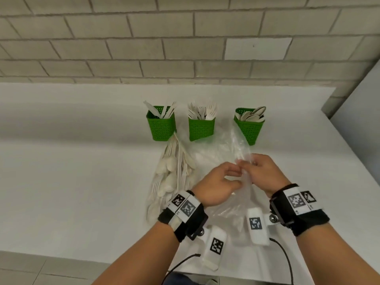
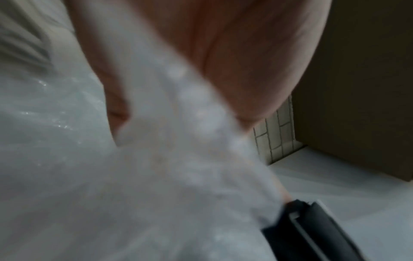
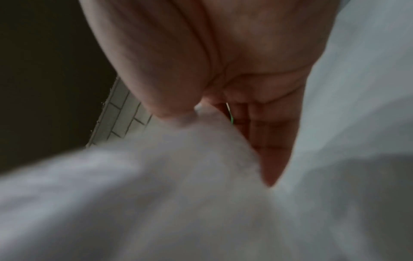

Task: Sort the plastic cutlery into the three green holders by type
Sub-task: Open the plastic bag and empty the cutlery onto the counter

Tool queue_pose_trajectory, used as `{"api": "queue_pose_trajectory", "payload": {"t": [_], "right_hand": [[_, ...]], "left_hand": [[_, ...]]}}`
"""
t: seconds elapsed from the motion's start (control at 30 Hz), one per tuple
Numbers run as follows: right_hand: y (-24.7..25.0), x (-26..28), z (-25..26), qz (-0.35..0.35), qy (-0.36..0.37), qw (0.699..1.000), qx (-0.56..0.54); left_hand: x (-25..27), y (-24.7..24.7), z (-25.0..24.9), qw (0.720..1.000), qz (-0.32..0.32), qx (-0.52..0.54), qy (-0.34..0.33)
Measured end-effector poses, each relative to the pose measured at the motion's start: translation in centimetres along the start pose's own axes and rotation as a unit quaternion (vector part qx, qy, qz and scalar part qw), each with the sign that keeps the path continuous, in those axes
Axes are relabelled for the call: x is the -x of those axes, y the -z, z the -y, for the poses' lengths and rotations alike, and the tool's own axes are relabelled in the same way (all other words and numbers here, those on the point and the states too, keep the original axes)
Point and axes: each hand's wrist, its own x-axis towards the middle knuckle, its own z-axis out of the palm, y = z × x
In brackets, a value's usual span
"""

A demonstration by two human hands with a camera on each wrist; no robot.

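Both hands on one clear bag; three green holders.

Both forearms reach forward; the left hand and right hand meet fingertip to fingertip, apparently both pinching the clear plastic bag.

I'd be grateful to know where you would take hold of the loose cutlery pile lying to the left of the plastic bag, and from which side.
Probably from above and the near side, with the left hand, which is nearest. The cutlery pile lies flat on the white counter, thin handle ends fanned toward the left green holder; those handles look easiest to pinch. Both hands currently hold the plastic bag.
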Motion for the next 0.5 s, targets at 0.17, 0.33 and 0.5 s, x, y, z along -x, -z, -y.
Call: {"api": "queue_pose_trajectory", "payload": {"t": [0.17,0.33,0.5], "right_hand": [[1.1,0.4,5.0,0.015,0.021,0.988,-0.149],[1.0,0.9,13.2,0.085,0.117,0.950,-0.278],[-0.7,1.1,16.6,0.106,0.179,0.945,-0.253]], "left_hand": [[0.5,1.8,-3.4,0.982,-0.128,0.134,-0.043],[3.5,5.8,-10.6,0.947,-0.141,0.202,-0.209],[5.8,9.4,-14.5,0.924,-0.155,0.200,-0.286]]}}
